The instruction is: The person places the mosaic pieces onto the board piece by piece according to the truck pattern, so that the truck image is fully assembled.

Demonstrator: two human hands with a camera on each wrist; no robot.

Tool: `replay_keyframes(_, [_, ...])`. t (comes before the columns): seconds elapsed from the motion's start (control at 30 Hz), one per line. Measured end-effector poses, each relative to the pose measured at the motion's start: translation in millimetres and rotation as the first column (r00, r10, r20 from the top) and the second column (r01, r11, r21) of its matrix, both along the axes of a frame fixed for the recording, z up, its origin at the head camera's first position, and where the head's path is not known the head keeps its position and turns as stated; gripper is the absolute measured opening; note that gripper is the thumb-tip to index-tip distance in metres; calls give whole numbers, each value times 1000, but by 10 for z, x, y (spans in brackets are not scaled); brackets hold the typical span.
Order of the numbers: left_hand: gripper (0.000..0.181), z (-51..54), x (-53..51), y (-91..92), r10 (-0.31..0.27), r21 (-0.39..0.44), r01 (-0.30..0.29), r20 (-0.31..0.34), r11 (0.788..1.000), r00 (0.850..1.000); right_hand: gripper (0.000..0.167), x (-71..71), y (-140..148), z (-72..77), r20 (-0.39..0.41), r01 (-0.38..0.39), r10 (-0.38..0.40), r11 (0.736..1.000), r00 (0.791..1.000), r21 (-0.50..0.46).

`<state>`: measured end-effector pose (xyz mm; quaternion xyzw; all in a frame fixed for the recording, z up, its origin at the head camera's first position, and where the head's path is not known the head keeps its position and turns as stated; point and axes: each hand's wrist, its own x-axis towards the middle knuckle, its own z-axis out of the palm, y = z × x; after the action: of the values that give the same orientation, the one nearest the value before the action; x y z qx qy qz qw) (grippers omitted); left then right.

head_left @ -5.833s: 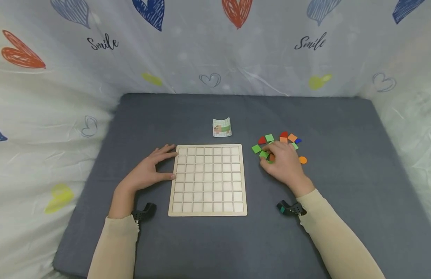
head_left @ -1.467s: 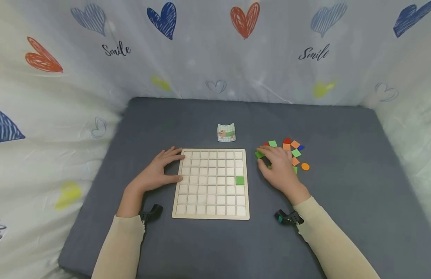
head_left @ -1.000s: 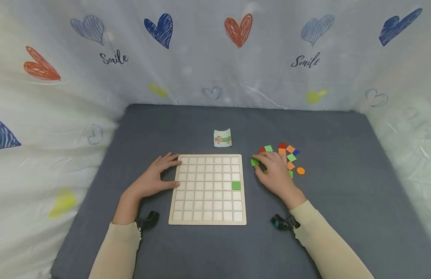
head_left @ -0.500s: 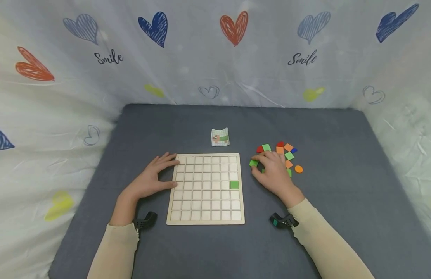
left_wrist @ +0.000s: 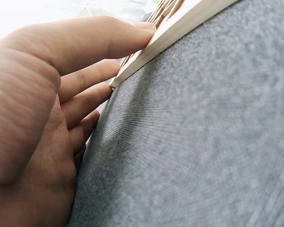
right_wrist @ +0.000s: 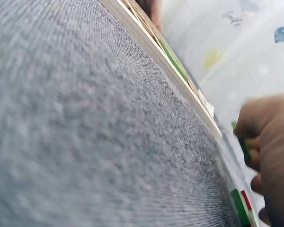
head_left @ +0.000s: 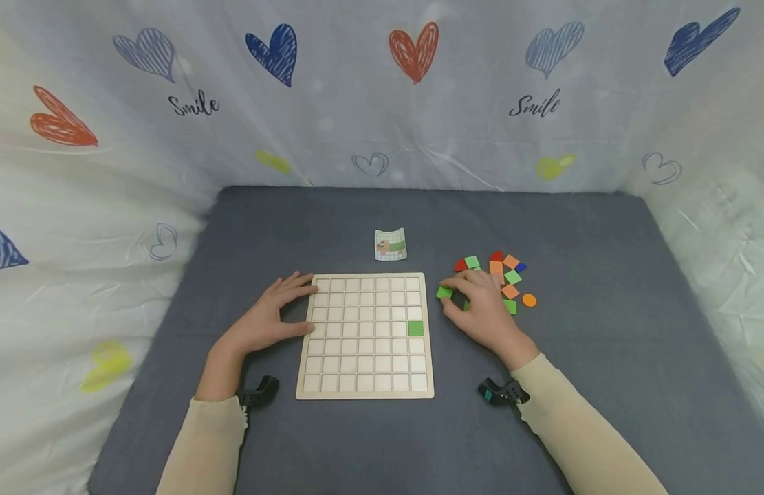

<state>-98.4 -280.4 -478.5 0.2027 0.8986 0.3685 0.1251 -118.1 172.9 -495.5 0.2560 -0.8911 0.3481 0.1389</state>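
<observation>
A wooden grid board lies on the dark cloth, with one green square tile in a cell near its right edge. Along the board's left edge, my left hand rests its thumb and extended fingertips; the left wrist view shows them touching the wooden rim. To the right of the board, my right hand pinches another green square tile between thumb and fingers. That tile also shows between the fingertips in the right wrist view. The right hand partly covers the loose tiles under it.
Several loose tiles lie around the right hand, among them a red piece, an orange square, a blue piece and an orange disc. Behind the board sits a small picture card. A printed curtain hangs beyond the table.
A green tile has come onto the board since the oldest frame. My right hand went back to the pile and has shifted slightly left with another green tile. The left hand stays at the board's edge.
</observation>
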Motion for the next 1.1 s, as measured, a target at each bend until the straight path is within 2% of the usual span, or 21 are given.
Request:
replay_keyframes(0.13, [83, 1, -4, -7, -3, -2, 3, 4, 1000, 1000, 23, 89, -39, 29, 25, -80, 82, 995, 996, -56])
replay_keyframes(0.33, [84, 6, -17, 19, -5, -6, 5, -5, 1000, 1000, 27, 237, -89, 59, 66, -198, 205, 975, 977, -96])
replay_keyframes(0.6, [83, 12, 13, 2, 6, -12, -6, 3, 1000, 1000, 24, 388, -223, 38, 19, -330, 331, 943, 944, -31])
replay_keyframes(0.73, [83, -11, 12, -27, 9, -18, -10, -7, 1000, 1000, 21, 393, -281, 9, -11, -383, 383, 924, 924, 2])
replay_keyframes(1.1, [83, 4, 0, -1, 2, -20, -2, -4, 1000, 1000, 17, 371, -279, -35, -58, -431, 434, 900, 899, 61])
